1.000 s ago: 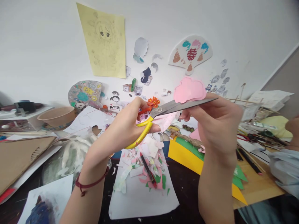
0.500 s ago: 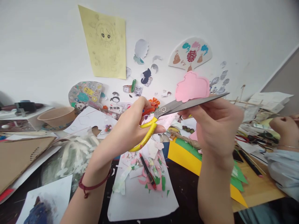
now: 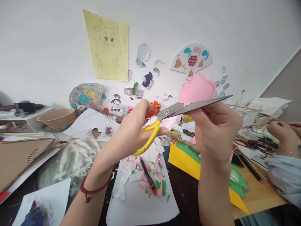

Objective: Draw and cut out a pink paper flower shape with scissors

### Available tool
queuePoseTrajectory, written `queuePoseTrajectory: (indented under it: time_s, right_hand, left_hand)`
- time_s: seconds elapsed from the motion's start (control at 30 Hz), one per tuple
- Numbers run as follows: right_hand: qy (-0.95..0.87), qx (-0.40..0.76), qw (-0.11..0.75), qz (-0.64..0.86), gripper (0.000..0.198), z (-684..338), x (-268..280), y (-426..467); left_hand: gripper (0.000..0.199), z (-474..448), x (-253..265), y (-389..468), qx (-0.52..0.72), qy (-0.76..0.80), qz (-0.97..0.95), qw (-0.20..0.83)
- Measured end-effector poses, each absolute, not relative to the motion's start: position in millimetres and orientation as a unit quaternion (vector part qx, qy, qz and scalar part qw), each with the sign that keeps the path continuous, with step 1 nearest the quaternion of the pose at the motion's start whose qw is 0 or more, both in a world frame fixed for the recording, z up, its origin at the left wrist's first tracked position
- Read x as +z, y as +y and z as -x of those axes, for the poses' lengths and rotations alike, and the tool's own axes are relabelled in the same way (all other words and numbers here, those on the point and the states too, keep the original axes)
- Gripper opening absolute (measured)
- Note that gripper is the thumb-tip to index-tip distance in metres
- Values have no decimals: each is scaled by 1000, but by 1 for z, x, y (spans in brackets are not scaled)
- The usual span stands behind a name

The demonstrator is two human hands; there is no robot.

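Note:
My left hand [image 3: 137, 125] is closed round the yellow handles of a pair of scissors [image 3: 172, 110], its thumb through one loop. The long grey blades point right, slightly parted, along the lower edge of a pink paper cutout [image 3: 197, 89]. A wavy drawn outline runs near the cutout's rim. My right hand [image 3: 215, 125] pinches the paper from below, behind the blades, so its lower part is hidden. Beneath my hands, a white sheet [image 3: 143, 210] carries pink, green and white paper scraps [image 3: 160, 185] and a black-and-red pen [image 3: 148, 175].
Yellow card [image 3: 182, 160] with green paper and twisted rope lies by my right forearm. At left are a clear bag of white strands [image 3: 68, 157], cardboard [image 3: 23, 160] and a brown bowl [image 3: 56, 116]. Another person's hand [image 3: 283, 135] is at the far right. Drawings hang on the wall.
The pink paper has turned a little and shifted slightly right against the blades. Both hands keep their hold, and the view has tipped up slightly.

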State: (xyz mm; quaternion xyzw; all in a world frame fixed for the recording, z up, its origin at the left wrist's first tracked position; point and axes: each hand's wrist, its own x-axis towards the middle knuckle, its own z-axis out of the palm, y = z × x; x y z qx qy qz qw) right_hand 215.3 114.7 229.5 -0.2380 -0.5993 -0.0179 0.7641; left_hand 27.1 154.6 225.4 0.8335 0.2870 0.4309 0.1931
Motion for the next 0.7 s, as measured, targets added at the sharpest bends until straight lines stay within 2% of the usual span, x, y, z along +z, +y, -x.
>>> queuePoseTrajectory:
  time_s: [0.43,0.7]
  right_hand:
    - [-618,-55,752,224,27,-219,227,117]
    - [-619,-57,753,218,28,-219,228,119]
  left_hand:
    - [57,-26,229,150,425,300,-835,181]
    - [56,-26,228,150,420,296,-841,170]
